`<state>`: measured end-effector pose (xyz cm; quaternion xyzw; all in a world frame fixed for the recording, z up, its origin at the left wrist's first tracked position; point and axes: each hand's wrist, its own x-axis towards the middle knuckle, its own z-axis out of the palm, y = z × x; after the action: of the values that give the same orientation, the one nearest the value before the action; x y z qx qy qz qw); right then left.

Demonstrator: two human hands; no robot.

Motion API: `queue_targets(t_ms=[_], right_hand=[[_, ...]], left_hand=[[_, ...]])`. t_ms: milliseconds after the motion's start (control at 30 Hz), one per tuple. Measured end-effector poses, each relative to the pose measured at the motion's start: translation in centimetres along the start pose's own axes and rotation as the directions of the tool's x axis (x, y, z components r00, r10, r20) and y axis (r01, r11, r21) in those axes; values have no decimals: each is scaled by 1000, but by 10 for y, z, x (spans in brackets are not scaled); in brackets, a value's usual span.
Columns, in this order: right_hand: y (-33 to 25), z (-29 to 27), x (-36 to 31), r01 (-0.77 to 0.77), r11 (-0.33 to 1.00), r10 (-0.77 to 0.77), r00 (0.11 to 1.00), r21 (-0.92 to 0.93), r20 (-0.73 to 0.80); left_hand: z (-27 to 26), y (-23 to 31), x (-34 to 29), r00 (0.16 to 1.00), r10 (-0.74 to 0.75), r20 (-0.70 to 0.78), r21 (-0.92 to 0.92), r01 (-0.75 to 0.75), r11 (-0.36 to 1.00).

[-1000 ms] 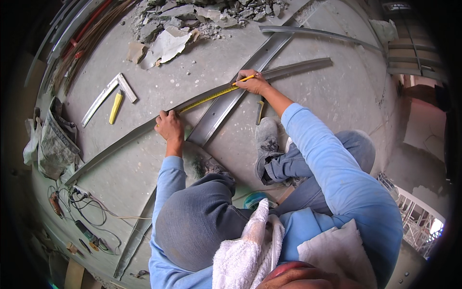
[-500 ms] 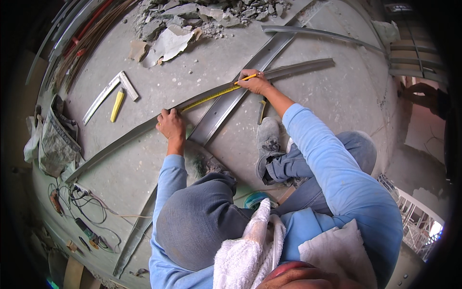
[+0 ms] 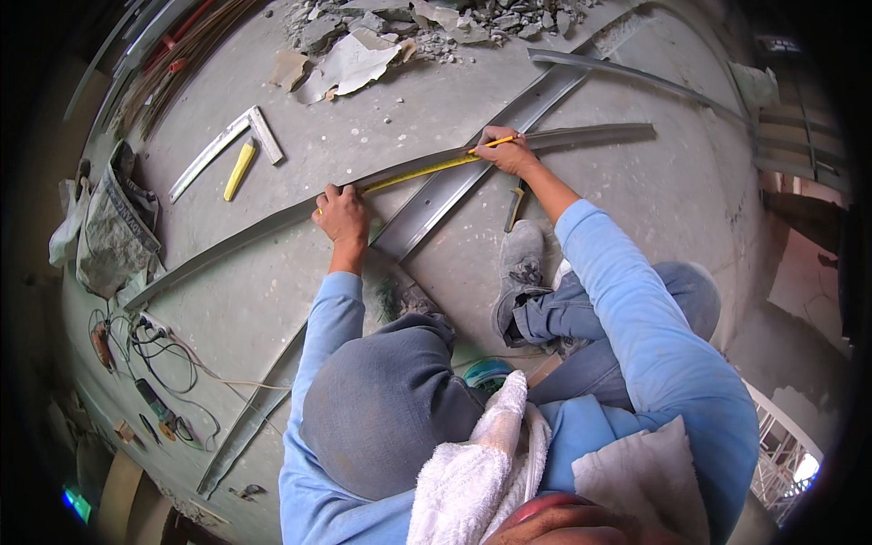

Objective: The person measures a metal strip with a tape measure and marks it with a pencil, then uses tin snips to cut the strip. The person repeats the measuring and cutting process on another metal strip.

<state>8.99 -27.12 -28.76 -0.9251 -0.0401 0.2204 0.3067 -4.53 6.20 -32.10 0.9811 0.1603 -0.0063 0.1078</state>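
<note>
Sack (image 3: pixel 116 222), just one, sat by the left end of the long strip (image 3: pixel 263 224). Rightward lay one square (image 3: pixel 218 148) and one yellow tool (image 3: pixel 239 170). The left hand (image 3: pixel 343 216) grasped the strip's edge; whether it also gripped the tape could not be told. That single tape (image 3: pixel 413 174) ran along the strip toward the right hand (image 3: pixel 509 154), which pinched one pencil (image 3: pixel 493 143). One channel (image 3: pixel 433 205) crossed beneath.

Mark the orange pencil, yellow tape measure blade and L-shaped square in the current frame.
Orange pencil (image 3: pixel 495 143): head view, middle of its shaft.
Yellow tape measure blade (image 3: pixel 420 173): head view, middle of its visible strip.
L-shaped square (image 3: pixel 216 145): head view, on its long arm.
</note>
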Motion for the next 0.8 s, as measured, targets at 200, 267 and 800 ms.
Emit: queue_targets(t_ms=[200,267,800], right_hand=[[-1,-3,12,46,996,-49,998,74,36],[-6,0,14,111,986,-117,992,121,49],[-45,41,2,136,973,-150,987,184,64]], left_hand=[[-1,-1,0,1000,9,-12,-30,-9,1000],[-1,-1,-1,1000,16,-8,-32,-16,999],[-2,-1,0,1000,8,11,-31,-7,1000]])
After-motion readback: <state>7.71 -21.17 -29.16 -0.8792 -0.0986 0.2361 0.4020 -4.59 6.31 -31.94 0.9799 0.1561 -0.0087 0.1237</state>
